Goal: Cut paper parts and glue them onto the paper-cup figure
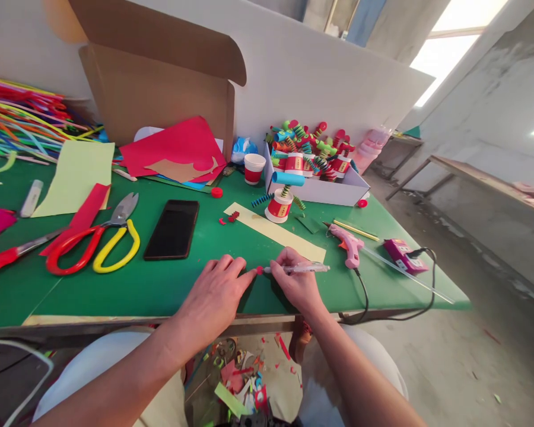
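Observation:
My right hand (296, 281) is closed around a white pen (306, 268), its tip pointing left. The tip meets a small red piece (260, 270), perhaps paper, on the green tabletop. My left hand (218, 290) rests on the table with partly bent fingers; its outstretched thumb holds that piece down from the left. Beyond my hands lies a pale yellow paper strip (280, 234). Past the strip stands a red and white paper cup figure (279, 206) with coiled paper arms and a blue roll on top. A dark red folded paper spring (234, 217) lies at the strip's left end.
A phone (172, 230), scissors (115, 228) and red-handled tool (13, 258) lie left. A pink glue gun (347, 244) with a cable and a purple box (404, 256) are right. Behind stand a box of finished cup figures (318, 191) and a cardboard box (160, 89).

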A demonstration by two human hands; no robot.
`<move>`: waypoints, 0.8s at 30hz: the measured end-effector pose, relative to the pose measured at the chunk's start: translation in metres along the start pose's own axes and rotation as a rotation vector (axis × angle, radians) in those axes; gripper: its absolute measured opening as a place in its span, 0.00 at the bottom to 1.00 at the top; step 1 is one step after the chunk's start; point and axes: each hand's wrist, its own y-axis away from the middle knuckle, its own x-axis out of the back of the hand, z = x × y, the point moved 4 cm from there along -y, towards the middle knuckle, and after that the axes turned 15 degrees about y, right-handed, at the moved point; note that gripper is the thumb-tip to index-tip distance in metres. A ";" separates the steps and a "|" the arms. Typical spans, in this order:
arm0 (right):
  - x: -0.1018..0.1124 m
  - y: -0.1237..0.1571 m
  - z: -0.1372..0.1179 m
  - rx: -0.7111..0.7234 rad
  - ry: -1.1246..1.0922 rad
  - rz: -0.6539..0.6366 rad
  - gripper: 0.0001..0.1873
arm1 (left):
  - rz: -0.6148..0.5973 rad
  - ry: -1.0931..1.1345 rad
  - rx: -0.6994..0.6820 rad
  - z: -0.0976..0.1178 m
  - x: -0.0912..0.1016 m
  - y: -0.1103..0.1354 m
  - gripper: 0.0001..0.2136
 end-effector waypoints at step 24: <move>-0.001 0.000 0.002 -0.006 0.023 -0.042 0.12 | -0.040 -0.039 0.002 -0.001 -0.002 -0.001 0.23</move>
